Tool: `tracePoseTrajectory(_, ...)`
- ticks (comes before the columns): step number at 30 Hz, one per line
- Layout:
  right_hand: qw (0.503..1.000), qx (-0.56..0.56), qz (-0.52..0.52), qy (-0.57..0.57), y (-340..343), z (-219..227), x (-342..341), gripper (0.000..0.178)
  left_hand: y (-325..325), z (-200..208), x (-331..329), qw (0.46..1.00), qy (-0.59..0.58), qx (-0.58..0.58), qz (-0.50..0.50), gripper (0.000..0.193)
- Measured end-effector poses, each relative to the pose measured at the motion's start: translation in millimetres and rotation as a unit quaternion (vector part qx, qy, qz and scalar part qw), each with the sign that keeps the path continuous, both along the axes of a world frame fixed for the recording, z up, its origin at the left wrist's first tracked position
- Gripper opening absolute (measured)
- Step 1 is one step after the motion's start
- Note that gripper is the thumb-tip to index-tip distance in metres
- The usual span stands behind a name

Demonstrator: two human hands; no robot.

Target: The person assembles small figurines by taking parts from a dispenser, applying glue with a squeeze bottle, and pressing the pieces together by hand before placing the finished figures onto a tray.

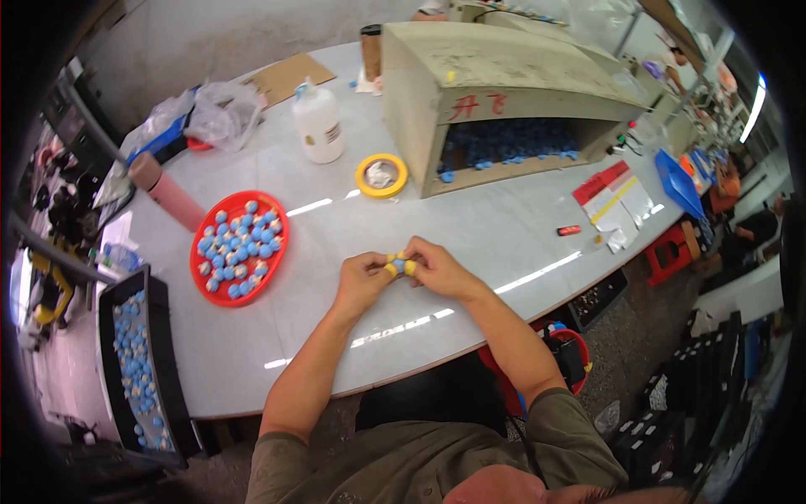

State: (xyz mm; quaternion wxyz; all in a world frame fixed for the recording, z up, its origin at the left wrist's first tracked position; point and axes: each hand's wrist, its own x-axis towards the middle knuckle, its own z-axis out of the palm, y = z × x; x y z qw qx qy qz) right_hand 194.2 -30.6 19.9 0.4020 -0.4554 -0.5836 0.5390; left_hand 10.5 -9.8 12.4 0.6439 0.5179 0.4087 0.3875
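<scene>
Over the middle of the table, my left hand (363, 280) and my right hand (438, 267) meet with fingertips pinched together. Between them is a small blue piece (399, 264), mostly covered by the fingers. Yellow coverings, like tape or finger cots, show at the fingertips of both hands. To the left stands a round red tray (284, 220) holding many small blue-and-cream balls (242, 244). Beyond my hands lies a yellow-rimmed roll of tape (364, 178) with crumpled silvery material in its middle.
A beige box (413, 109) with an open front holds a heap of blue pieces (512, 141). Nearby are a white bottle (319, 126), a pink tumbler (168, 191), a red lighter-like object (568, 230) and papers (617, 200). A black bin (172, 361) of blue balls adjoins the left edge.
</scene>
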Motion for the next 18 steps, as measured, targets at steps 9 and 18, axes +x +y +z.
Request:
tracePoseTrajectory(9,0.997,0.050,0.045,0.037,4,-7,-28,0.009,-4,-5,-25,0.999,-0.031,-0.008,0.042,0.013)
tracePoseTrajectory(18,0.998,-0.006,0.028,0.053,-2,-1,-14,0.013,0,-8,-13,0.999,-0.041,0.006,0.005,0.016)
